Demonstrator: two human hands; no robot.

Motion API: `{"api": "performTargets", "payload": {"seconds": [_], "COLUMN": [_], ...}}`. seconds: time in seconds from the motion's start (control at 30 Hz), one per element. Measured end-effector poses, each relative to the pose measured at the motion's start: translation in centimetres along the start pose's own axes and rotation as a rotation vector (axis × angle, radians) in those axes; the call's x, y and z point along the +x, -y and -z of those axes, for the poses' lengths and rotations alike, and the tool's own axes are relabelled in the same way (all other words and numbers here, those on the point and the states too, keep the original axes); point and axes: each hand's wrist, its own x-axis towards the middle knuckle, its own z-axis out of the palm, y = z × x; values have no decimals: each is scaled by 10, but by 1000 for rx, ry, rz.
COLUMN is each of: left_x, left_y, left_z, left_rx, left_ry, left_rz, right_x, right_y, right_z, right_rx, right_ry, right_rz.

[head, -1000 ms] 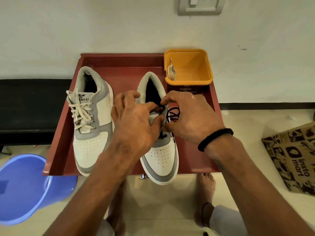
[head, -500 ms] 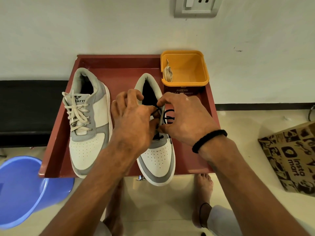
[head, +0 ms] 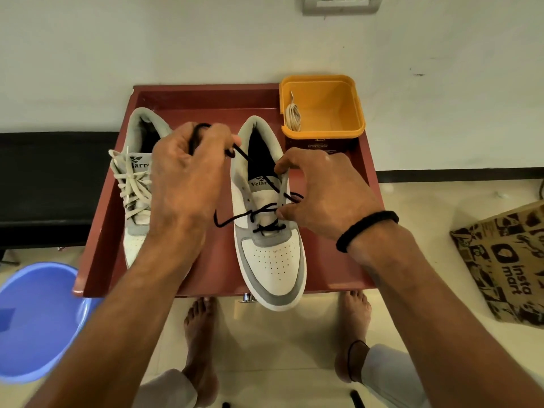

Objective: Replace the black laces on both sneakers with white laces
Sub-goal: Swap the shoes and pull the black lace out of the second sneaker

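Note:
Two white-and-grey sneakers lie on a red tray (head: 347, 260). The left sneaker (head: 134, 207) carries white laces and is partly hidden by my left arm. The right sneaker (head: 269, 254) has a black lace (head: 259, 212) threaded only through its lower eyelets. My left hand (head: 188, 178) is raised above the tray, shut on a pulled-out length of the black lace. My right hand (head: 321, 192) pinches the right sneaker's eyelet edge beside the tongue. A coiled white lace (head: 293, 116) rests in a yellow tub (head: 338, 110) at the tray's back right.
A blue basin (head: 38, 322) stands on the floor at the lower left. A printed paper bag (head: 506, 266) sits on the floor at the right. A black bench (head: 53, 184) runs along the wall at the left. My bare feet are under the tray's front edge.
My left hand has lifted up and to the left, drawing the black lace out of the upper eyelets. My right hand has stayed at the sneaker's right side.

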Motion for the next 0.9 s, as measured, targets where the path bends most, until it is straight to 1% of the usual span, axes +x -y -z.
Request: {"api": "performTargets", "payload": {"seconds": [0.07,0.13,0.2,0.27,0.33,0.47,0.53,0.57,0.63,0.67,0.73,0.8,0.87,0.9], "left_x": [-1,-4,-6,-4,-1,2,5,6,5,4,2,0,-5,-8], "left_y": [-5,-8,-9,-9,-9,-12,-10,-8,-1,1,9,21,22,20], "left_z": [-4,-8,-10,-6,-1,4,8,10,12,13,14,13,7,4], "left_rx": [-286,-466,-554,-609,-559,-338,-177,-55,289,481,760,937,1064,1081], "left_ry": [83,123,94,12,-46,-131,-178,-193,-201,-195,-126,-27,-35,-45], "left_rz": [146,268,341,375,366,227,113,22,-158,-198,-187,-174,-215,-266], "right_x": [0,-1,-2,-1,0,-1,0,0,1,1,1,2,3,3], "right_y": [-1,-2,-4,-2,-1,-2,-2,-3,-3,-3,-3,-4,-6,-7], "right_z": [1,2,2,1,2,2,2,1,0,1,4,8,10,10], "right_rx": [-10,-20,-25,-25,-27,-41,-45,-48,-39,-34,-30,-31,-46,-49], "right_ry": [1,1,0,5,7,11,10,12,26,39,86,116,111,105], "right_rz": [-1,2,-1,2,5,8,13,16,20,24,32,37,44,46]}}
